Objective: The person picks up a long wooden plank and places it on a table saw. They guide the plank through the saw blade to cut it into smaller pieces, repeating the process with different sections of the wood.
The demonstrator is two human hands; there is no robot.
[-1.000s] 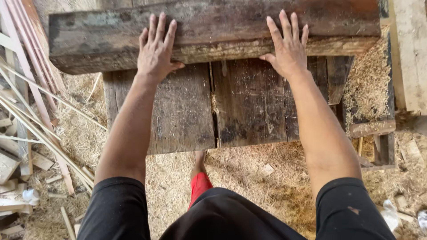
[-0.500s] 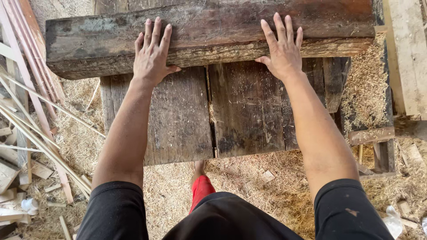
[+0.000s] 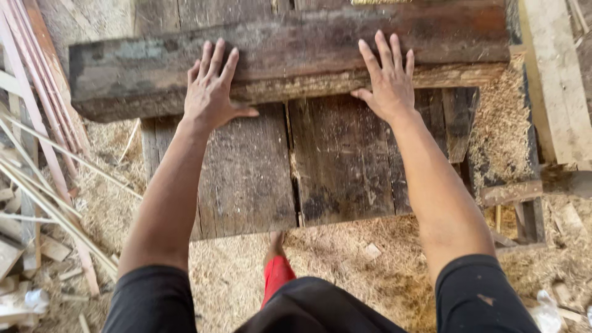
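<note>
Weathered beam (image 3: 290, 61) flat under 2 hands' spread, ungripping fingers (image 3: 216, 58).

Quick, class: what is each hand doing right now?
Left hand: open, fingers spread, flat on the dark wooden beam.
Right hand: open, flat on the same beam, gripping nothing.

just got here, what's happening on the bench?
A person is leaning over a rough plank table with both hands flat on a thick, weathered timber beam that lies crosswise on it. The left hand presses near the beam's left part, the right hand further right, fingers spread and palms down, not gripping. Sawdust covers the floor, with thin wood strips piled at the left and a pale plank at the right.
</note>
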